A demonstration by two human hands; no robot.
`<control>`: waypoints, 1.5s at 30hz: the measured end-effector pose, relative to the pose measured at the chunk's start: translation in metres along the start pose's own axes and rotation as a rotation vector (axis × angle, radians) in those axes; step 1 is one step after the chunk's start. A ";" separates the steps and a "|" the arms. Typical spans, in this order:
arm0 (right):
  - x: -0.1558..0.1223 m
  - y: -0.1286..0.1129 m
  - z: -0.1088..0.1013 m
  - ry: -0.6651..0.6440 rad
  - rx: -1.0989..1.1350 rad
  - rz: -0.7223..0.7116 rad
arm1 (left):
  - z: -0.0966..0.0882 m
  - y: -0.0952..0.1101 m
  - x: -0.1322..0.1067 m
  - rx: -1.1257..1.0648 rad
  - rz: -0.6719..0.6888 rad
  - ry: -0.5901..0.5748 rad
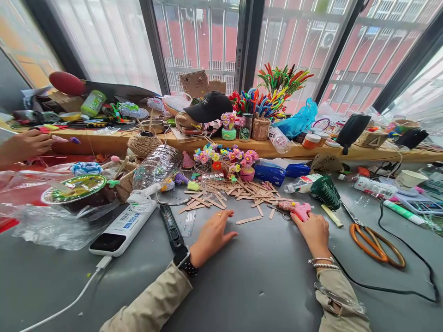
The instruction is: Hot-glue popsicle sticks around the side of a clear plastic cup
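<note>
My right hand (314,230) is wrapped round a pink hot glue gun (300,210), whose nozzle points left toward a heap of wooden craft sticks (242,190). A black cord (377,290) runs from near my right wrist across the table. My left hand (213,235) rests over the grey table with fingers stretched out and nothing in them. Just ahead of it the loose sticks lie scattered, and a single craft stick (248,220) sits apart between my hands. A black box cutter (170,226) and a clear ruler (188,223) lie left of my left hand.
Large orange-handled scissors (372,244) lie at the right. A white power bank (124,226) with a cable and a lidded cup (74,193) stand left. Pipe-cleaner flowers (247,161) and blue boxes (270,173) line the back. Another person's hand (26,145) holds something small at far left.
</note>
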State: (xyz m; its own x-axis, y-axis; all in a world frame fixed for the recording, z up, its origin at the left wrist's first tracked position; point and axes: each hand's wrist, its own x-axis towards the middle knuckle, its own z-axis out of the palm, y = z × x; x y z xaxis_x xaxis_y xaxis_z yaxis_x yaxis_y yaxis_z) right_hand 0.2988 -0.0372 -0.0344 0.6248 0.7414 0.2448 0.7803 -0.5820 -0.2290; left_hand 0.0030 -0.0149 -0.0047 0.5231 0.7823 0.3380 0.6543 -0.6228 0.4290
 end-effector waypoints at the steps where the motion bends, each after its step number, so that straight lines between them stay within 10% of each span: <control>1: -0.001 0.001 -0.001 0.006 0.005 0.014 | 0.005 0.000 0.004 -0.019 -0.001 -0.002; 9: -0.007 -0.011 -0.020 0.210 0.160 -0.088 | 0.016 -0.002 0.011 -0.070 -0.045 0.014; 14: -0.028 -0.046 -0.017 -0.208 0.663 -0.287 | 0.015 -0.004 0.007 -0.184 -0.091 0.005; 21: -0.041 -0.060 -0.008 -0.256 0.566 -0.523 | 0.018 -0.005 0.010 -0.249 -0.056 -0.023; 45: -0.041 -0.061 -0.010 -0.377 0.605 -0.566 | 0.014 -0.001 0.011 -0.326 -0.067 -0.077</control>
State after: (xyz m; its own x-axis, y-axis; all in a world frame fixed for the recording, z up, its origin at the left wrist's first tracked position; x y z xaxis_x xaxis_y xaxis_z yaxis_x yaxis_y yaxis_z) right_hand 0.2262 -0.0356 -0.0212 0.0196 0.9851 0.1708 0.7539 0.0977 -0.6496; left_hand 0.0157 -0.0052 -0.0133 0.5329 0.8111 0.2411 0.4859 -0.5266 0.6976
